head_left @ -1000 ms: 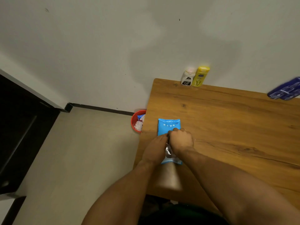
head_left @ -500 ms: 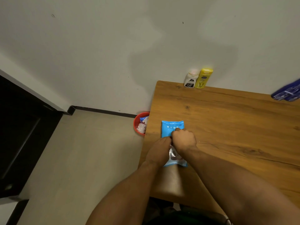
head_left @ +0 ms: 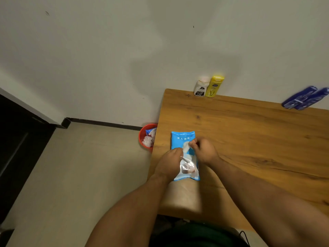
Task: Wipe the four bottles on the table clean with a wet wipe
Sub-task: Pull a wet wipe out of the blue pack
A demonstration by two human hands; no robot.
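Note:
A blue pack of wet wipes (head_left: 183, 138) lies flat near the left edge of the wooden table (head_left: 249, 132). My left hand (head_left: 169, 162) rests on the pack's left side and holds its peeled flap back. My right hand (head_left: 203, 150) pinches a white wipe (head_left: 186, 146) that sticks up out of the pack's opening. At the table's far edge by the wall stand a white bottle (head_left: 201, 86) and a yellow bottle (head_left: 214, 86) side by side. Two dark blue bottles (head_left: 302, 100) lean at the far right.
A red bin (head_left: 142, 138) with crumpled white wipes sits on the floor just left of the table. The pale wall runs behind the table. A dark doorway or cabinet (head_left: 21, 148) is at the left. Below my arms a dark seat edge (head_left: 195, 234) shows.
My hands have moved apart on the pack. A white wipe now shows between my right fingers above the opening; earlier both hands were closed together over it.

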